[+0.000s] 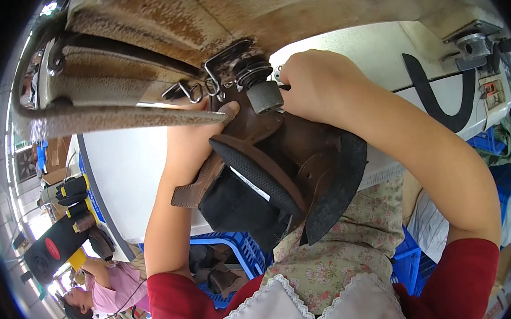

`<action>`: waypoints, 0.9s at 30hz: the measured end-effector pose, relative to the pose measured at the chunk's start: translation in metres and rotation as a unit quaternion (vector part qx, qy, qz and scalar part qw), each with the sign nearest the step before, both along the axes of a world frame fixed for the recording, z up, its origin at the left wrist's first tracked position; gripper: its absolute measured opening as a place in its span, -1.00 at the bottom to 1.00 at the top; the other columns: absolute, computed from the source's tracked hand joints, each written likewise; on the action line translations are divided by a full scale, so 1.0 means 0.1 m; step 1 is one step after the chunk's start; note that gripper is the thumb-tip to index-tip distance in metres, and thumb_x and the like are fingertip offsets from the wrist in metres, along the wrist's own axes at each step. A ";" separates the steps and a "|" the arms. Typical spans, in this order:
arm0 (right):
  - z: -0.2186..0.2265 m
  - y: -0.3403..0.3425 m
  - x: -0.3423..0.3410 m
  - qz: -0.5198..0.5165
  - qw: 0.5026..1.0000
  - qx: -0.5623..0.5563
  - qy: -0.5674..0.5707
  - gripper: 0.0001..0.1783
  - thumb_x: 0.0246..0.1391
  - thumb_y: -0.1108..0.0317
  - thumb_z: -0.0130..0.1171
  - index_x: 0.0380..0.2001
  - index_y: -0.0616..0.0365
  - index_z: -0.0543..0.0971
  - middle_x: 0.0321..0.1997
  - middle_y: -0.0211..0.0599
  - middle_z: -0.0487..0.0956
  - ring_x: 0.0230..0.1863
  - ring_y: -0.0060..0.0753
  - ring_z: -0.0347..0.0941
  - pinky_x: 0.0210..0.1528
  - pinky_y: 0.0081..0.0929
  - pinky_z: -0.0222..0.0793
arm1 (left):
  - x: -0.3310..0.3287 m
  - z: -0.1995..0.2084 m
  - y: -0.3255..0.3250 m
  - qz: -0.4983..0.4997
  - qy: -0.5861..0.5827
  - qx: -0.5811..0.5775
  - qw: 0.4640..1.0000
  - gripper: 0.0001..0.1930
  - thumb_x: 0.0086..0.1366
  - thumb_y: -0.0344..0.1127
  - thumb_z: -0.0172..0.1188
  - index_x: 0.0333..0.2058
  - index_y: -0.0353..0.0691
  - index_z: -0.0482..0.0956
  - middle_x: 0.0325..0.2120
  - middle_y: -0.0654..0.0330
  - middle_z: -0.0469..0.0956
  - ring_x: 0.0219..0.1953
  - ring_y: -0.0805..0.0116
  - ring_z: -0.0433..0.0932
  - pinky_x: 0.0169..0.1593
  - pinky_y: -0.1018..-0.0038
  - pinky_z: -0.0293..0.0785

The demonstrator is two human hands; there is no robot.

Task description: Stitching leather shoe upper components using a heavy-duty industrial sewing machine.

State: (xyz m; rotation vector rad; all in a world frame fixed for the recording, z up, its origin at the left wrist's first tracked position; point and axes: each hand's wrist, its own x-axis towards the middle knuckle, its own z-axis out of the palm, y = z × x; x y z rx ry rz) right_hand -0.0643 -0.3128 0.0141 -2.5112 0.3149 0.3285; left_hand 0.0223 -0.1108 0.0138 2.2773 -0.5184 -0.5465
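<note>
Brown leather upper (301, 139) was in both hands, under the worn sewing machine arm (176, 23), above the near edge of the white bench (118, 173). Left hand (191, 128) had its left side, thumb laid on the leather just beside the tip of a metal rod (134, 116); fingers pinched the piece, though the rod and wire guides hid part of them. Right hand (317, 84) was curled at the far side, right of the knurled knob (264, 96); fingertips hidden, so couldn't tell if they pinched or just pressed. Black lining (234, 205) hung down off the upper, toward the person's lap. Black U-shaped strip (465, 106) lay on the bench at right, apart from the hands. Blue basket (249, 254) sat below bench level, brown pieces (221, 278) inside. Co-worker in pink (117, 289) at lower left.
</note>
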 end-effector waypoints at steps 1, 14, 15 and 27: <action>-0.01 0.00 -0.01 -0.001 1.000 0.000 0.000 -0.69 -0.16 0.20 0.19 -0.41 0.20 0.68 -0.35 0.01 0.66 -0.28 0.02 0.62 -0.19 -0.16 0.53 | 0.01 -0.02 0.01 -0.015 -0.022 0.004 1.000 -0.66 0.12 -0.18 0.41 -0.45 -0.40 0.58 -0.57 0.20 0.55 -0.50 0.52 0.39 -0.36 0.49 0.40; -0.18 0.06 -0.12 -0.014 0.992 -0.011 -0.126 -0.68 -0.05 0.14 0.23 -0.64 0.18 0.60 -0.58 -0.03 0.57 -0.45 0.06 0.55 -0.34 -0.08 0.45 | 0.07 -0.10 0.10 -0.039 -0.072 0.066 0.994 -0.68 0.13 -0.20 0.39 -0.31 -0.37 0.63 -0.51 0.18 0.59 -0.45 0.49 0.48 -0.29 0.48 0.43; -0.19 0.06 -0.13 -0.014 0.991 -0.010 -0.132 -0.69 -0.05 0.15 0.23 -0.64 0.18 0.60 -0.59 -0.03 0.56 -0.45 0.05 0.55 -0.34 -0.08 0.45 | 0.08 -0.10 0.09 -0.046 -0.075 0.077 0.993 -0.69 0.13 -0.21 0.39 -0.31 -0.38 0.63 -0.50 0.17 0.59 -0.44 0.48 0.48 -0.28 0.48 0.43; -0.23 0.13 -0.23 -0.005 0.984 -0.010 -0.176 -0.69 -0.06 0.15 0.21 -0.64 0.18 0.60 -0.62 -0.05 0.55 -0.48 0.07 0.54 -0.38 -0.06 0.44 | 0.00 -0.07 0.14 -0.082 -0.094 0.018 0.992 -0.70 0.10 -0.24 0.39 -0.44 -0.40 0.55 -0.50 0.18 0.44 -0.44 0.38 0.37 -0.31 0.44 0.32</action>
